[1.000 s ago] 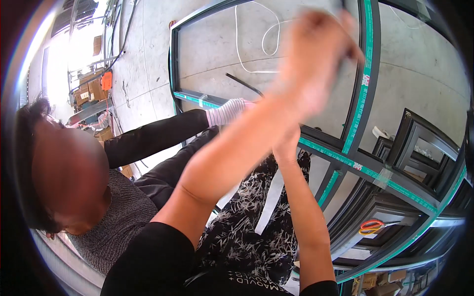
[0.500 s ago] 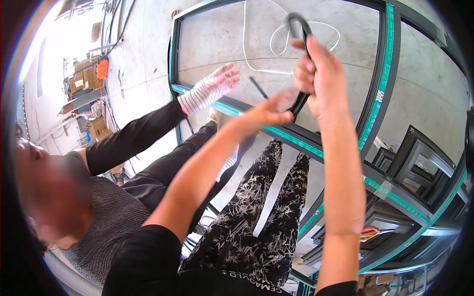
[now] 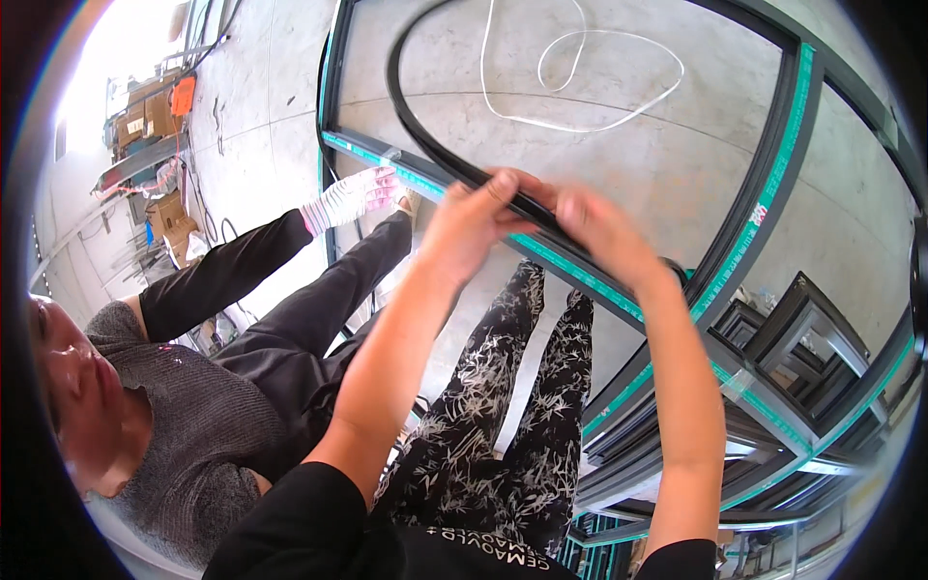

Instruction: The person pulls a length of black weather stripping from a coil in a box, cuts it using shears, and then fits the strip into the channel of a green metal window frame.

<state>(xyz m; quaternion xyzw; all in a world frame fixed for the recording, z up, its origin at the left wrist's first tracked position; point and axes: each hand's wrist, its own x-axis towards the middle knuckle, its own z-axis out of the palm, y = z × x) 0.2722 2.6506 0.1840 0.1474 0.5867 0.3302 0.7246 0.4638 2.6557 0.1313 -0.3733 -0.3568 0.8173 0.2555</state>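
Observation:
A long black rubber strip (image 3: 401, 106) bows in a wide curve from the top of the view down to my hands, over the near bar of a dark window frame (image 3: 773, 203) edged with green tape. My left hand (image 3: 471, 220) is closed round the strip, thumb on top. Just to its right, my right hand (image 3: 609, 237), blurred by motion, has its fingers closed on the strip. A dark loop (image 3: 674, 274) shows beside my right wrist; whether it belongs to the strip I cannot tell.
At left a co-worker in a grey top rests a striped-gloved hand (image 3: 353, 200) by the frame's left corner. A white cord (image 3: 609, 126) lies looped on the floor inside the frame. Smaller dark frames (image 3: 807, 333) stand at right. Boxes (image 3: 150, 116) are stacked at far left.
My right hand has come down from its raised spot to beside my left hand. The strip now sweeps out in a wide curve to the left. The co-worker's gloved hand has moved lower left.

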